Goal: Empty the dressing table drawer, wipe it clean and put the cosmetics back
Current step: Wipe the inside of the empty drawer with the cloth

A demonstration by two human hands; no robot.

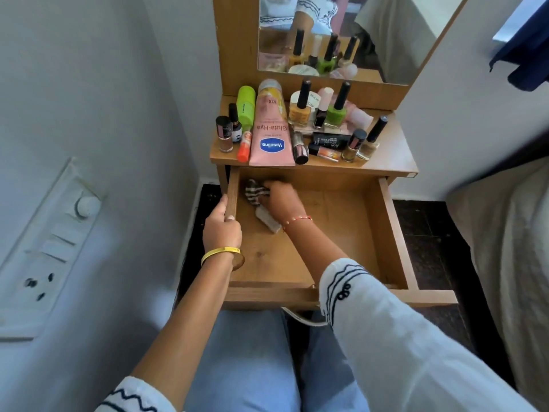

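Note:
The wooden drawer [383, 230] is pulled out, its floor bare of cosmetics. My right hand [282, 200] presses a striped cloth [256, 189] onto the drawer floor in the far left corner; a pale end of the cloth [269, 223] trails under my wrist. My left hand [221, 226] grips the drawer's left wall. On the dressing table top [392, 157] stand the cosmetics: a pink Vaseline tube [271, 135], a green bottle [246, 107], several nail polish bottles [335, 110] and a lipstick [300, 148].
A mirror [371, 34] rises behind the cosmetics. A white wall with a switch panel [44, 248] is on the left. A bed [511, 233] stands at the right over a dark floor [427, 233]. My knees in blue jeans are below the drawer front.

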